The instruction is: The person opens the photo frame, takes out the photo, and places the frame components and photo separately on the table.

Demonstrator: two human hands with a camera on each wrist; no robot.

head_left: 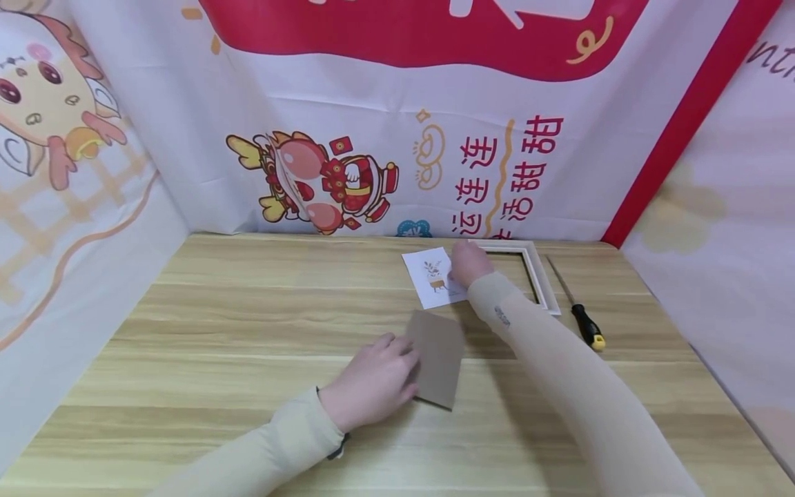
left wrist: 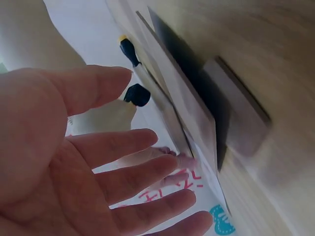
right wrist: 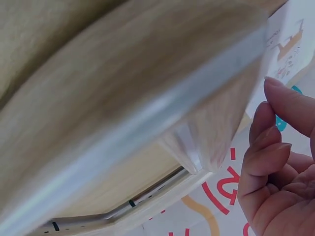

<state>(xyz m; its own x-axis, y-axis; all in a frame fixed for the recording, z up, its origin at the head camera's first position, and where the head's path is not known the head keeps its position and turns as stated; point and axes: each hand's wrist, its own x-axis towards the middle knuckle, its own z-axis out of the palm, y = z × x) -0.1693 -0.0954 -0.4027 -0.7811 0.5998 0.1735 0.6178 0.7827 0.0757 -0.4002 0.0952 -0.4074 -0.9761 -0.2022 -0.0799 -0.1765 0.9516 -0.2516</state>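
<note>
We are resting our left hand (head_left: 371, 386) flat on the near edge of a brown backing board (head_left: 437, 357) that is lying on the wooden table (head_left: 217, 324), fingers straight and relaxed, gripping nothing. We are reaching our right hand (head_left: 468, 263) to the far side, where it is meeting the edge of a small printed card (head_left: 430, 276) that is lying just beside a white picture frame (head_left: 539, 276); from the head view we cannot tell whether the fingers are pinching the card or only touching it, and the right wrist view is showing them loosely curled near the card's edge without a plain grip. A screwdriver (head_left: 582, 316) with a black handle and yellow end is lying to the right of the frame, apart from both hands. In our judgement the thin card could slide away or crease if the fingertips are pushing rather than lifting, and our forearm, crossing over the frame's near corner, could nudge the frame toward the screwdriver. The board under our left hand could also skate on the smooth table if we are leaning on it. The head view is giving the whole layout; the left wrist view is adding the open palm and spread fingers (left wrist: 138, 179), and the right wrist view is showing the card's print (right wrist: 288, 44) up close, which the head view is making tiny.
</note>
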